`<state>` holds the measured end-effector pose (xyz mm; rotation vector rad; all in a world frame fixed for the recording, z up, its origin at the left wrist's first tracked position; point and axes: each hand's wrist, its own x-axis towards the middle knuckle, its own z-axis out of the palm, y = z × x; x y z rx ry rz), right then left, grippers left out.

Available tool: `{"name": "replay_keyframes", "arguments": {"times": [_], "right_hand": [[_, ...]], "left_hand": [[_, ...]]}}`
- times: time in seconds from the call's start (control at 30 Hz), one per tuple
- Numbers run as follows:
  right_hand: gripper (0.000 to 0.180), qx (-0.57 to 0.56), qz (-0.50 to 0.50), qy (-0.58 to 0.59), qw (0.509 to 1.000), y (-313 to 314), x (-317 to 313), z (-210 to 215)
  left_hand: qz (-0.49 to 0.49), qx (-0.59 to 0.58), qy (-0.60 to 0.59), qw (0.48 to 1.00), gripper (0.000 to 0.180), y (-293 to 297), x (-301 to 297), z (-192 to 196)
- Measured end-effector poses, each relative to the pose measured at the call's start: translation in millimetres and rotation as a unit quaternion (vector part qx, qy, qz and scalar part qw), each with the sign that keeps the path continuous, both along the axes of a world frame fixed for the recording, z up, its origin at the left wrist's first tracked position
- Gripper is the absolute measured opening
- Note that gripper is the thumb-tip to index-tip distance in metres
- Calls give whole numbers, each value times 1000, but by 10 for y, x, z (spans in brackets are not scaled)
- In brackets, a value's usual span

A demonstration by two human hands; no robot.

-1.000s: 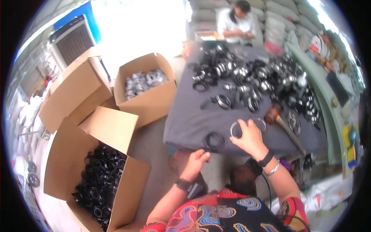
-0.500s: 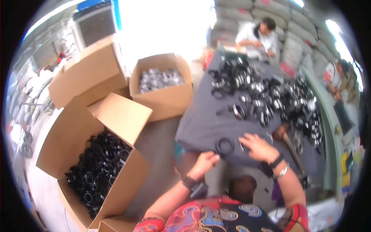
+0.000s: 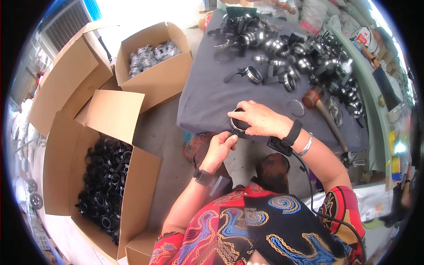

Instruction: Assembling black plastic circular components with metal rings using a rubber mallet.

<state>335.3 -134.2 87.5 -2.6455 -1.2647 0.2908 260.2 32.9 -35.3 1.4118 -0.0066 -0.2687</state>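
My left hand (image 3: 219,149) pinches the short handle of a black ring (image 3: 240,125) at the near edge of the grey-covered table. A silver metal band shows round the ring's rim. From above, my right hand (image 3: 265,120) grips the ring with fingers curled over its far and near sides, hiding part of it. To the right lie a loose silver ring (image 3: 297,107) and a mallet (image 3: 327,118) with a brown head and wooden handle. Farther back are black-handled rings with silver bands (image 3: 254,74), and a big pile of similar pieces (image 3: 304,64).
At my left stands an open cardboard box (image 3: 143,183) full of black handled rings (image 3: 108,185). Behind it, another box (image 3: 154,86) holds silver pieces in clear wrapping. A cable (image 3: 310,194) runs from my right wrist. Other people sit beyond the table.
My right hand has moved left from the table onto the black ring, and a silver band now shows on it. My left hand still holds the handle. The view has tilted downward.
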Motion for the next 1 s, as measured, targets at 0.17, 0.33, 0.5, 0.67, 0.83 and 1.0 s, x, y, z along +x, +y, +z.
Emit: {"name": "replay_keyframes", "arguments": {"times": [0.17, 0.33, 0.5, 0.67, 0.83, 1.0], "right_hand": [[65, 5, 4, -2, 1000, 29, -8, 52], [57, -17, -21, -51, 998, 151, 11, 66], [56, 34, -44, -84, 995, 372, 116, -385], [55, 69, -78, -113, 988, 452, 103, -651], [54, 67, -102, -182, 976, 472, 17, -495], [58, 79, -123, -150, 978, 316, 75, -620]], "left_hand": [[0, -7, -8, 1000, 20, 18, -22, 54], [5, 14, -15, 1000, 20, 38, -36, 47], [2, 22, -17, 1000, 17, 2, -27, 7], [7, 34, -12, 999, 15, 19, -35, 19], [0, 71, -28, 997, 17, 43, -54, 157], [-19, 8, 14, 1000, 17, -14, -33, 3]]}}
